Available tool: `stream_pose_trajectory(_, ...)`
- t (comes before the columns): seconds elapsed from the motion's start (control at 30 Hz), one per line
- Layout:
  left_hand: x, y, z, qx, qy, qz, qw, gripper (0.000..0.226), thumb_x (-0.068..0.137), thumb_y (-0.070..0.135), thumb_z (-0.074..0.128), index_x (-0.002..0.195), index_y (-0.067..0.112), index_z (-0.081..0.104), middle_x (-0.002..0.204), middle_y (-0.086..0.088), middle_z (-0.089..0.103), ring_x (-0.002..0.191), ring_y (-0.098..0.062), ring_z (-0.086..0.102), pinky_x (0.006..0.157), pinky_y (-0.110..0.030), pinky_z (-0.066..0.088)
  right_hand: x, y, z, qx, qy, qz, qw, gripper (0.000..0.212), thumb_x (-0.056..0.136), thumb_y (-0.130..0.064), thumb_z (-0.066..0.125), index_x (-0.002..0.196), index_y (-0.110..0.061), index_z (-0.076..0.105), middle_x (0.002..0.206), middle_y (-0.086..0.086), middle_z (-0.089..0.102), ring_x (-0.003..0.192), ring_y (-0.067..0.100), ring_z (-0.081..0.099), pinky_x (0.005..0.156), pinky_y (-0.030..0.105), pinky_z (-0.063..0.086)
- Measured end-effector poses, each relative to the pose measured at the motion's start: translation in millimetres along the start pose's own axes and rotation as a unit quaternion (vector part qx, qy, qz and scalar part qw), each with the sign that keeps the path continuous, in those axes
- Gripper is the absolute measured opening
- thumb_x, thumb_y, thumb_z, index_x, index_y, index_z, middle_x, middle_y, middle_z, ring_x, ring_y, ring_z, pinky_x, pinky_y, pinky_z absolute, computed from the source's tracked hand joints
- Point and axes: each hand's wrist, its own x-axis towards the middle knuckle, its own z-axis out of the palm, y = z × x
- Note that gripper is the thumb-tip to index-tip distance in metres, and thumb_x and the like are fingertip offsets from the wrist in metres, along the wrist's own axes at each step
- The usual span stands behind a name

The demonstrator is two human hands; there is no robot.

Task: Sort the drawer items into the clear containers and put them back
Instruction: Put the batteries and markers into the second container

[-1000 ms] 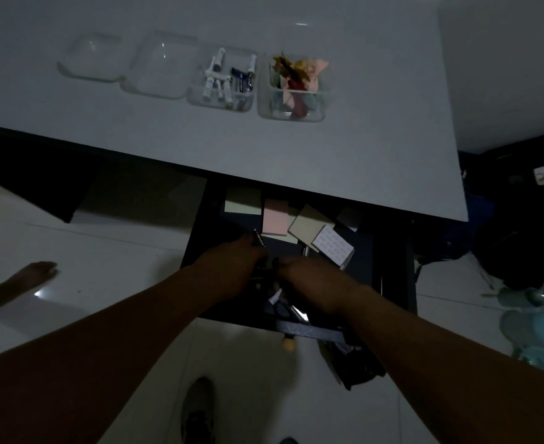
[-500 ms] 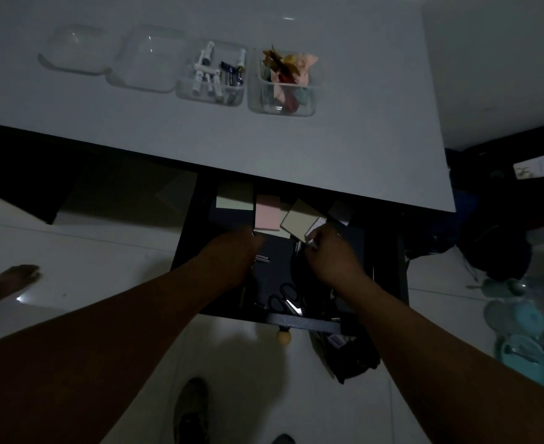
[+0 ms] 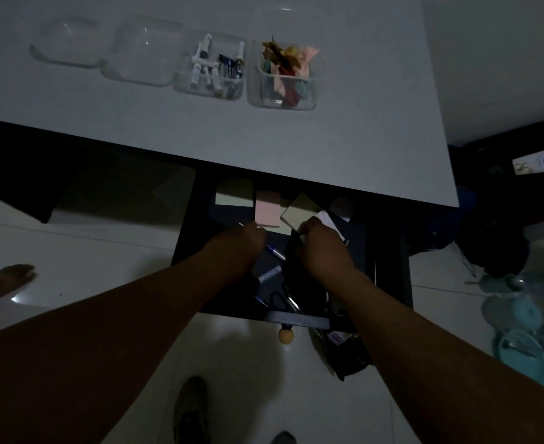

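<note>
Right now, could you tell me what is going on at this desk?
A person has both hands in the open drawer, the left hand and right hand reaching among sticky note pads, pens and scissors. On the white desk, two clear containers hold sorted items; two others look empty.

Very dim, murky shadows – faint floor glare at left, wide-angle edge distortion

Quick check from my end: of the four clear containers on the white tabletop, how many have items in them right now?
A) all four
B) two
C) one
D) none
B: the two right containers hold small tools and coloured paper bits, while the two left containers look empty.
</note>
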Motion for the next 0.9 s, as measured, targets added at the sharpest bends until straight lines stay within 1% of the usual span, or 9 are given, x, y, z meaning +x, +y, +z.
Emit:
stream_pose_trajectory(0.1, -4, -5, -8, -0.093, 0.015, -0.052, 0.994, 0.023, 0.099, 0.011, 0.049, 0.12, 0.006, 0.057, 0.121, -0.015, 0.061, 0.11, -0.034, 0.061, 0.091, -0.039, 0.05, -3, 8, -6, 0.118, -0.033, 0.029, 0.992, 0.018, 0.097, -0.022, 0.056, 0.106, -0.011, 0.068, 0.093, 0.001, 0.065, 0.09, 0.022, 0.066, 0.075, 0.026, 0.048)
stream_pose_trajectory(0.2, -4, -7, -20, -0.217, 0.014, -0.141, 0.966, 0.024, 0.098, 0.016, 0.048, 0.113, 0.009, 0.065, 0.113, -0.012, 0.068, 0.105, -0.031, 0.065, 0.091, -0.038, 0.053, -8, 8, -12, 0.161, -0.129, 0.044, 0.977, 0.01, 0.086, -0.005, 0.064, 0.095, -0.008, 0.069, 0.103, 0.009, 0.069, 0.084, 0.025, 0.071, 0.065, 0.026, 0.053)
stream_pose_trajectory(0.3, -1, -12, -30, -0.391, 0.016, -0.215, 0.895, 0.021, 0.094, 0.016, 0.057, 0.098, 0.004, 0.074, 0.096, -0.015, 0.076, 0.092, -0.031, 0.073, 0.085, -0.04, 0.059, -6, 5, -6, 0.135, -0.117, 0.036, 0.983, 0.009, 0.086, -0.019, 0.065, 0.091, -0.012, 0.069, 0.097, 0.006, 0.07, 0.082, 0.018, 0.065, 0.066, 0.024, 0.045)
stream_pose_trajectory(0.4, -1, -13, -35, -0.516, 0.039, -0.274, 0.811, 0.016, 0.09, 0.012, 0.062, 0.092, 0.003, 0.075, 0.085, -0.016, 0.075, 0.067, -0.024, 0.071, 0.062, -0.028, 0.056, -10, -3, 5, 0.12, -0.114, -0.048, 0.985, 0.022, 0.091, -0.034, 0.066, 0.104, -0.018, 0.061, 0.103, -0.002, 0.065, 0.091, 0.015, 0.061, 0.072, 0.027, 0.043)
stream_pose_trajectory(0.47, 0, -13, -36, -0.465, 0.057, -0.262, 0.844, 0.021, 0.092, 0.019, 0.062, 0.09, 0.002, 0.075, 0.083, -0.016, 0.074, 0.066, -0.024, 0.067, 0.062, -0.025, 0.05, -11, -10, 14, 0.046, -0.134, -0.09, 0.986, 0.036, 0.085, -0.033, 0.075, 0.109, -0.014, 0.057, 0.105, 0.003, 0.062, 0.09, 0.02, 0.057, 0.07, 0.03, 0.039)
stream_pose_trajectory(0.57, -1, -9, -35, -0.336, 0.09, -0.218, 0.912, 0.031, 0.093, 0.033, 0.066, 0.086, 0.002, 0.071, 0.086, -0.013, 0.072, 0.082, -0.026, 0.068, 0.072, -0.029, 0.05, -5, -12, 20, -0.059, -0.107, -0.155, 0.98, 0.025, 0.086, -0.02, 0.07, 0.103, -0.006, 0.057, 0.105, 0.014, 0.06, 0.095, 0.03, 0.058, 0.068, 0.03, 0.035)
stream_pose_trajectory(0.73, 6, -8, -28, -0.269, 0.1, -0.157, 0.945, 0.038, 0.084, 0.036, 0.078, 0.101, 0.006, 0.064, 0.1, -0.015, 0.071, 0.093, -0.029, 0.066, 0.079, -0.035, 0.054, -9, 0, 1, -0.001, -0.145, -0.157, 0.977, 0.021, 0.092, -0.026, 0.061, 0.1, -0.013, 0.048, 0.096, 0.008, 0.057, 0.082, 0.026, 0.057, 0.071, 0.041, 0.049)
stream_pose_trajectory(0.8, 6, -8, -26, -0.261, 0.096, -0.123, 0.953, 0.047, 0.078, 0.034, 0.083, 0.113, 0.01, 0.063, 0.109, -0.013, 0.072, 0.098, -0.028, 0.067, 0.079, -0.028, 0.051, -16, 5, -7, 0.0, -0.168, -0.19, 0.967, 0.019, 0.095, -0.026, 0.056, 0.107, -0.015, 0.046, 0.098, 0.008, 0.059, 0.083, 0.025, 0.057, 0.075, 0.043, 0.05)
stream_pose_trajectory(0.9, 2, -9, -25, -0.266, 0.087, -0.098, 0.955, 0.041, 0.073, 0.027, 0.087, 0.1, 0.017, 0.057, 0.094, -0.004, 0.066, 0.084, -0.019, 0.062, 0.065, -0.02, 0.041, -25, 8, -14, -0.051, -0.251, -0.218, 0.942, 0.027, 0.099, -0.028, 0.051, 0.125, -0.026, 0.045, 0.106, 0.008, 0.063, 0.088, 0.023, 0.058, 0.075, 0.034, 0.048)
